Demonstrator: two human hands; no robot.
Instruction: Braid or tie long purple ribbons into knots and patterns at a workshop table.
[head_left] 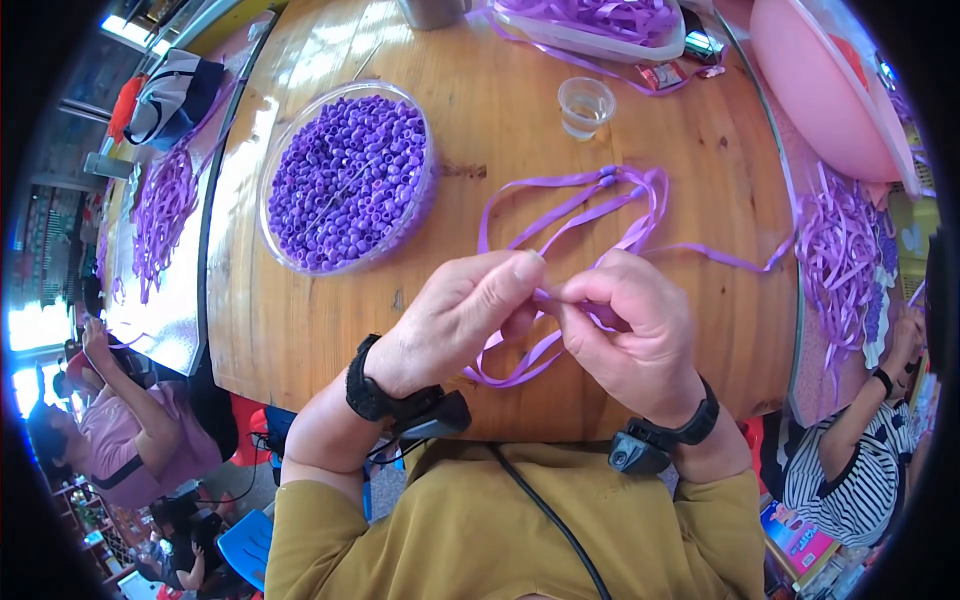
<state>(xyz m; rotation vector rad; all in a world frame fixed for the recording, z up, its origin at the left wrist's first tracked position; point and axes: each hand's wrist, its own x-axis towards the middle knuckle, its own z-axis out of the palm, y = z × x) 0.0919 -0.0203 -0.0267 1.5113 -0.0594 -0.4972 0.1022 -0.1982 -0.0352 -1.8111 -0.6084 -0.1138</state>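
Both my hands meet over the near part of a wooden table (700, 345), pinching a purple ribbon (515, 377) between them. My left hand (455, 315) has its thumb and fingers closed on it, and my right hand (635, 335) grips it just to the right. Loops of the ribbon spread on the wood beyond and beneath the hands, with a darker purple bead (607, 176) on the far part. To the left stands a round clear tub (432, 165) full of purple beads (350, 190), a thin needle-like rod lying across them.
Beyond the hands sits a small clear cup (586, 108). A white tray (590, 42) of purple ribbon stands at the far edge. Ribbon piles (838, 260) lie on the right-hand table, near a pink basin (825, 90). Other people sit at left and right.
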